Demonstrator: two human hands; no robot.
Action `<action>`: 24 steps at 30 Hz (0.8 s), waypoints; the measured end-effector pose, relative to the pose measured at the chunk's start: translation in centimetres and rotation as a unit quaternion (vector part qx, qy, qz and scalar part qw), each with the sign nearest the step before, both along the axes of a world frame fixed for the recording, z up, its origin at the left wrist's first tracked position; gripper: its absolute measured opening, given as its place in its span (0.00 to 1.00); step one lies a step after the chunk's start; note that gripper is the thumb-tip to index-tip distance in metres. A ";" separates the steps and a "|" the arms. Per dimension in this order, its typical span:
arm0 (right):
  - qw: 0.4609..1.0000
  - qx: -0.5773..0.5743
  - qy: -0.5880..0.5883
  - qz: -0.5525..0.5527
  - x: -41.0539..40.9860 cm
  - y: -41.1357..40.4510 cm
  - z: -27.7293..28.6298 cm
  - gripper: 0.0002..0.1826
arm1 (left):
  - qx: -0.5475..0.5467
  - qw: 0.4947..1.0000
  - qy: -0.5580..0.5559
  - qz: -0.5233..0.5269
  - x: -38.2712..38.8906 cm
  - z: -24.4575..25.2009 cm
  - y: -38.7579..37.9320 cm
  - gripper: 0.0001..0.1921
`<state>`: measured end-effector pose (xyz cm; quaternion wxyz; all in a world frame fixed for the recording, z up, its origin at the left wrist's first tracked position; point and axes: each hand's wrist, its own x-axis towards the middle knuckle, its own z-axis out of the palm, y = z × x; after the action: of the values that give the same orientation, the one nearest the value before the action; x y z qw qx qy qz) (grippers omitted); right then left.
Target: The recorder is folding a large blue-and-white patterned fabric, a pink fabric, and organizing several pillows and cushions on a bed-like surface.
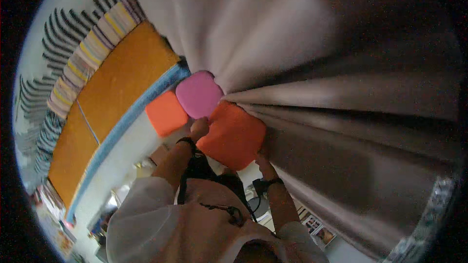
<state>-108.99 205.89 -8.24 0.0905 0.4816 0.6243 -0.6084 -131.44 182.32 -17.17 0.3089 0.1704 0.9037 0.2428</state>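
A large orange square padded seat [234, 137] with rounded corners is between my two hands, in front of my body. My left hand [200, 128] is closed on its left edge, just below the pink seat. On the lower right edge, the fingers of my right hand [262, 157] grip the same orange piece, partly in shadow. Beyond it stands a pink rounded seat [199, 95], close against the curtain. A smaller, brighter orange seat [167, 113] sits beside the pink one on the left. What is under these seats is hidden.
Long beige curtains [270, 33] hang ahead and to the right. On the left is a bed-like orange surface [113, 76] with a blue edge [128, 124] and striped cushions [91, 51]. Pale floor [124, 157] shows between it and me. Pictures [321, 233] lie behind at lower right.
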 end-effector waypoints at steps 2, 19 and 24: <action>1.000 -0.024 0.000 0.021 0.9 0.5 -0.4 0.10 | 0.014 1.000 -0.007 -0.003 2.6 0.1 0.7 0.12; 0.954 -0.276 -0.117 -0.025 7.6 1.1 -21.4 0.09 | -0.035 0.964 -0.147 0.217 10.9 -12.8 -1.6 0.09; 0.949 -0.269 -0.159 -0.038 6.0 1.5 -26.9 0.10 | -0.057 0.984 -0.086 0.148 9.1 -18.1 -0.6 0.11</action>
<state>-103.00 207.40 -35.18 0.2909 0.5534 0.3964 -0.6723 -122.35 181.70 -35.31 0.3555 -0.0051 0.9011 0.2481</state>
